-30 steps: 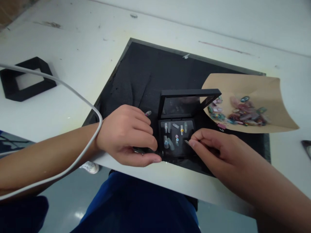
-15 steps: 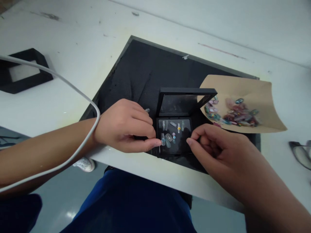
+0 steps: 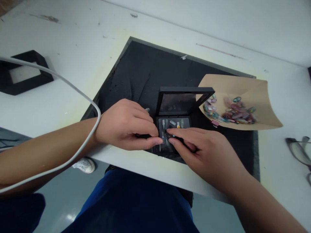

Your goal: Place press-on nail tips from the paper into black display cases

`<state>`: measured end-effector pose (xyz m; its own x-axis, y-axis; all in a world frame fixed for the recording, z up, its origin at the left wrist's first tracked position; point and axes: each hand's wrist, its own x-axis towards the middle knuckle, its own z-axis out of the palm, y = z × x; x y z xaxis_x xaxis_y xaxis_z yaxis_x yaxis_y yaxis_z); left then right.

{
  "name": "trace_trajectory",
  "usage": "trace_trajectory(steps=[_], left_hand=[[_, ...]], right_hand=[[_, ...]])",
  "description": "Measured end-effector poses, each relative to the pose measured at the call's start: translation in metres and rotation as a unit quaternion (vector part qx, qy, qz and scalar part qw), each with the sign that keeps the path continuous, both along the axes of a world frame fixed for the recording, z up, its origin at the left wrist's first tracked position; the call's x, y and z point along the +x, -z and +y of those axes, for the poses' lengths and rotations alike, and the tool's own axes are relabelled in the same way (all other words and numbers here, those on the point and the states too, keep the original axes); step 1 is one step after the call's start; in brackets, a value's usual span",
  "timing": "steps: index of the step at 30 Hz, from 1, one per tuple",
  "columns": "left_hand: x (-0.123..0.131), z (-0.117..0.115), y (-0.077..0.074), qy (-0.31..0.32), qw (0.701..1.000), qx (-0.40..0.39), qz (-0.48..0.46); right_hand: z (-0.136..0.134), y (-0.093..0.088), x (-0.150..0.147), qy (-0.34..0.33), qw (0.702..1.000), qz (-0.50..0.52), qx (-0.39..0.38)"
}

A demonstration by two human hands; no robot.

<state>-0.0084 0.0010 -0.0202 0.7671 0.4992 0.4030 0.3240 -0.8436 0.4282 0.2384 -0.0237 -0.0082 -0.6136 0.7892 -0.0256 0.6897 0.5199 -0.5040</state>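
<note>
A small black display case (image 3: 175, 149) stands open on the dark mat, its windowed lid (image 3: 186, 90) raised at the back. Several press-on nails (image 3: 172, 123), clear and pale with small ornaments, lie on its clear film. At the left rim of the case, my left hand (image 3: 128, 126) is closed, its thumb reaching over the edge. My right hand (image 3: 201, 142) is over the film, thumb and index fingertip drawn together around one of the nails, which they mostly hide.
Brown paper (image 3: 259, 100) holding a pile of pink and green nails (image 3: 240, 113) lies at the right. Eyeglasses (image 3: 300, 152) rest near the right edge. Another black frame (image 3: 26, 81) is on the white table at left, and a white cable (image 3: 70, 87) crosses my left forearm.
My right hand has moved left from beside the case's right edge to above the nails in it. The left hand stays at the left rim.
</note>
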Motion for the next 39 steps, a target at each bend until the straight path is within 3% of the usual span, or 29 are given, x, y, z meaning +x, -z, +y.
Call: trace_trajectory(steps=[24, 32, 35, 39], left_hand=[[0.004, -0.004, -0.004, -0.034, 0.996, 0.068, -0.043], [0.0, -0.002, -0.005, -0.059, 0.995, 0.067, -0.045], [-0.003, -0.001, -0.005, -0.083, 0.993, 0.054, -0.065], [-0.004, 0.0, -0.004, -0.069, 0.994, 0.053, -0.061]], right_hand=[[0.005, -0.011, -0.01, 0.039, 0.995, -0.054, -0.077], [0.004, -0.011, -0.004, 0.062, 0.981, 0.064, -0.175], [0.005, -0.013, 0.006, 0.067, 0.966, 0.155, -0.195], [0.005, -0.016, 0.017, 0.05, 0.943, 0.266, -0.195]])
